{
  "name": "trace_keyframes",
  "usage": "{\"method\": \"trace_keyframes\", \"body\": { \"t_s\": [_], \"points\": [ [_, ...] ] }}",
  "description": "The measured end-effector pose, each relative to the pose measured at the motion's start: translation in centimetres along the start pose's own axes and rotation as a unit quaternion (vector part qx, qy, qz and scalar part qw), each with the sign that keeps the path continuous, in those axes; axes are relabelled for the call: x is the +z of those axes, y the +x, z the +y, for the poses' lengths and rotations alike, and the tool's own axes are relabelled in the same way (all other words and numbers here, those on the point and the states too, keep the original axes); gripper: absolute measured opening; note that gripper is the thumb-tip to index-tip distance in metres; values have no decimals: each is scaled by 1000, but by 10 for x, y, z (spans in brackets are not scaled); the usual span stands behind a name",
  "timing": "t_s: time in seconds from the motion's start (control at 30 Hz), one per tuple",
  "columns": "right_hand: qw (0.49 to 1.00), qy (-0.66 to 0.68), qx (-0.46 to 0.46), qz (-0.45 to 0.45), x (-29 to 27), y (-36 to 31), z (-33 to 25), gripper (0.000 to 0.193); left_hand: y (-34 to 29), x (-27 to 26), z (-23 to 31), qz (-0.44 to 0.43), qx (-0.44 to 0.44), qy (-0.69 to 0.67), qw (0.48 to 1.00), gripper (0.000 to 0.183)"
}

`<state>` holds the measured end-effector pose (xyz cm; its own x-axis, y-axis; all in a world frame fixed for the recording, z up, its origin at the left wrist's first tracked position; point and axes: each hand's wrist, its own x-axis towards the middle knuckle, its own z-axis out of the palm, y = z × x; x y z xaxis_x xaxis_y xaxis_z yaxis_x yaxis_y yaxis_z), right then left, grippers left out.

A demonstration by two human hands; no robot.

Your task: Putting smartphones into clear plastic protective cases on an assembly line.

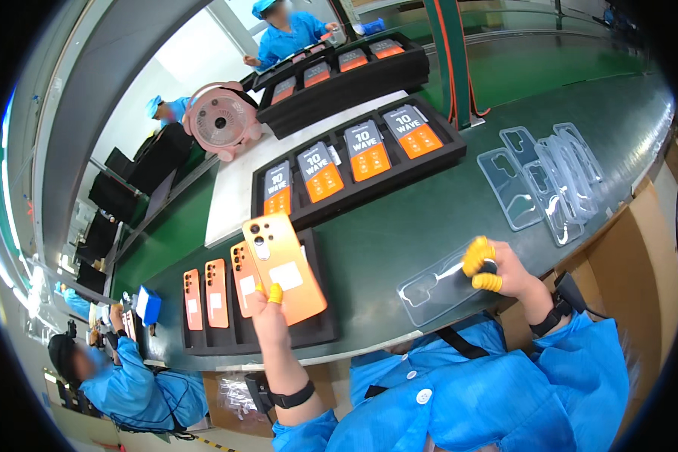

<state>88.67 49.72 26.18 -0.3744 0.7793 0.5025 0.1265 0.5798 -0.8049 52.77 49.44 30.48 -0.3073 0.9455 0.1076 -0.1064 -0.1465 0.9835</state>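
An orange smartphone (277, 245), back side up with a white label and a camera cluster, is gripped by my left hand (270, 318) above a black tray (325, 328). More orange phones (216, 294) stand in that tray's slots. Yellow finger covers are on fingertips of both hands. My right hand (501, 270) has its fingers curled in at the corner of a clear phone case (432, 294) by the bench's near edge. The case is transparent and tilted slightly, with a camera cutout at its left end.
Several clear cases (539, 184) lie overlapping on the right of the green bench (399, 218). Grey-and-orange packs (365, 151) fill a black tray (452, 143) ahead; stacked trays (339, 87) stand beyond. A pink fan (220, 120) is at the left. Co-workers sit nearby, and a cardboard box (618, 279) stands right.
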Motion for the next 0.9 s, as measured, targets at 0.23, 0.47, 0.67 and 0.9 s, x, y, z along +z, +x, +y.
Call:
{"method": "trace_keyframes", "body": {
  "t_s": [0.23, 0.47, 0.67, 0.9],
  "points": [
    [928, 314, 117, 166, 70, 68, -19, 32, -48, 105, -42, -257, 114, 227, 932, 34],
    [939, -277, -198, -41, 10, 52, -28, 22, -62, 87, -51, -296, 209, 463, 809, 101],
    [888, -362, -27, -283, 14, 30, -24, 52, -59, 89, -64, -295, 180, 423, 838, 101],
    [897, -362, 72, -245, 29, 38, -5, 102, -55, 87, -53, -261, 234, 337, 874, 90]
  ]
}}
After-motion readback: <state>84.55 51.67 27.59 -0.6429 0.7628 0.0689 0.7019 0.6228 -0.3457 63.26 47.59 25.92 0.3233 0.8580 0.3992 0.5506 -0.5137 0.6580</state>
